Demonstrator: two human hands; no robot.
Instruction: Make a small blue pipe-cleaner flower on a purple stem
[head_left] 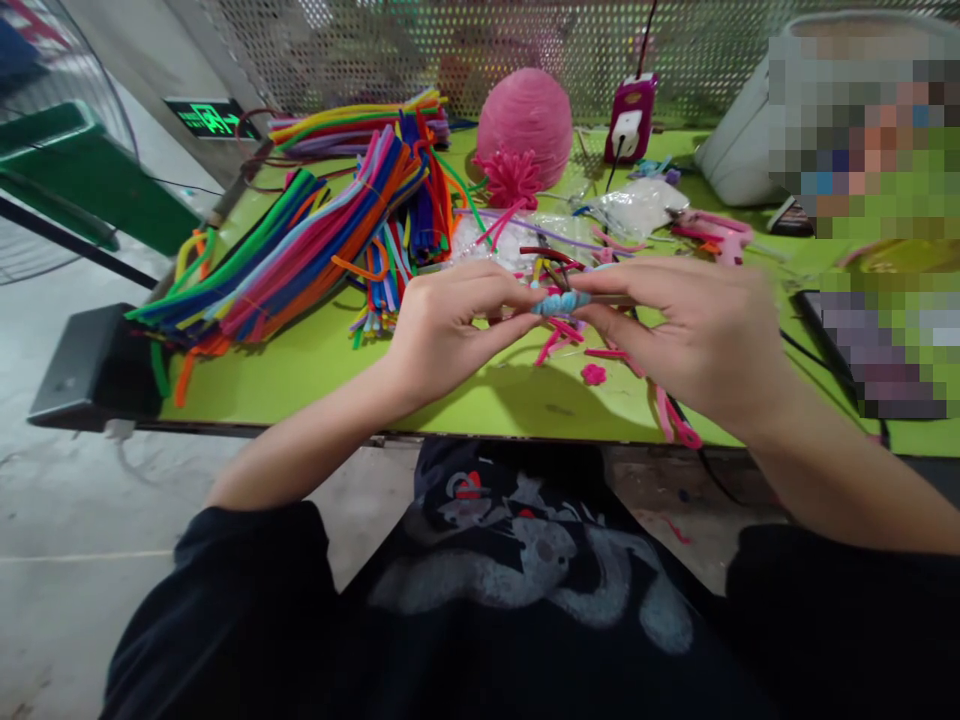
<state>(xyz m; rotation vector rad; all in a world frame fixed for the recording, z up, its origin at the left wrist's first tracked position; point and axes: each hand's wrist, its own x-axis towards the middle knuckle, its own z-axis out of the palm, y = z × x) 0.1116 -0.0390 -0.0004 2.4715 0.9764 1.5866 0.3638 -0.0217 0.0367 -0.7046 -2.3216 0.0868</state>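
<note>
My left hand and my right hand meet over the green table. Between their fingertips is a light blue pipe cleaner, wound into a short coil around a thin stick. Both hands pinch it, the left at its left end, the right at its right end. Short pink pipe cleaner pieces lie on the table just beneath it, and a small pink curl lies nearer the front edge.
A big heap of many-coloured pipe cleaners covers the table's left. Behind sit a pink ball, a spiky pink pompom, a charger stand, a plastic bag and a pink glue gun. A black box sits at left.
</note>
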